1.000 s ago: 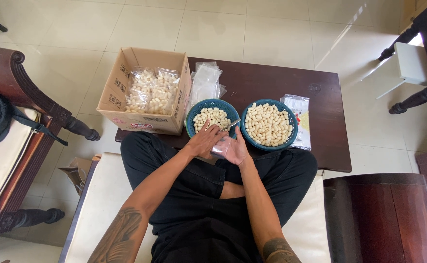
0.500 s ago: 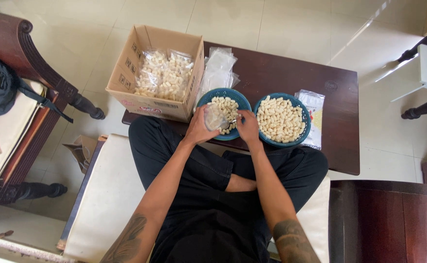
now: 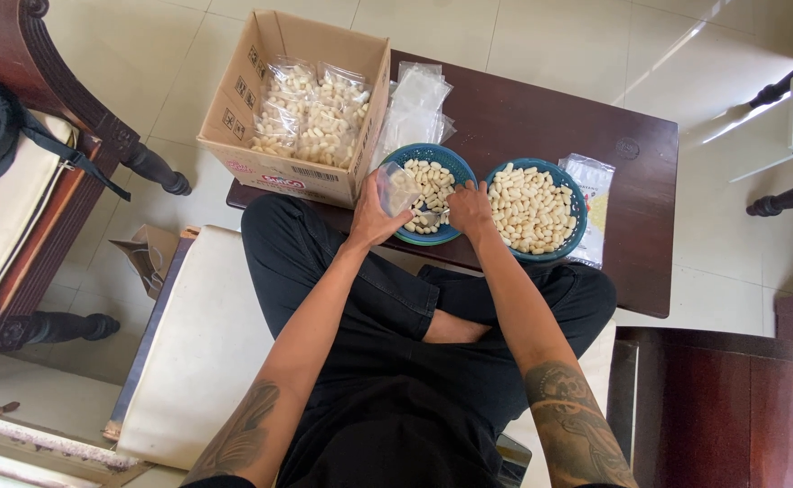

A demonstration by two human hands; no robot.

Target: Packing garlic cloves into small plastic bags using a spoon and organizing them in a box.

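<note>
My left hand holds a small clear plastic bag upright at the near left edge of a blue bowl of pale, finger-shaped snacks. My right hand is over the same bowl's right side, gripping a spoon whose end dips among the snacks. A second blue bowl, fuller with the same snacks, sits just to the right. Both bowls stand on a dark wooden table.
A cardboard box holding several filled clear bags rests on the table's left end. A pile of empty clear bags lies behind the left bowl, a printed packet right of the other. A wooden chair stands left; I sit cross-legged on a white cushion.
Both hands moved from between the bowls to the left bowl. The left hand raised the clear bag to the bowl's edge, and the right hand now dips the spoon into the snacks.
</note>
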